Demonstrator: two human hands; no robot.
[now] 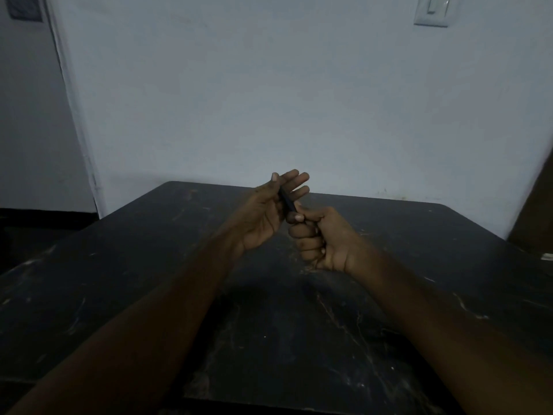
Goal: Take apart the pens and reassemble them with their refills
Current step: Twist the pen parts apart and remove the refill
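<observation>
Beneath both hands lies a scuffed dark table (119, 265); the right hand (323, 238), fingers curled, pinches a dark pen (288, 201) resting against the left hand (266, 211), whose fingers are straight and spread.

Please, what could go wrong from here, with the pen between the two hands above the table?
1. The left hand has straight fingers, so only the right hand grips the thin dark pen; a pull may let a part slip out.
2. A fallen dark part could be hard to find on the dark scratched table in this dim light.
</observation>
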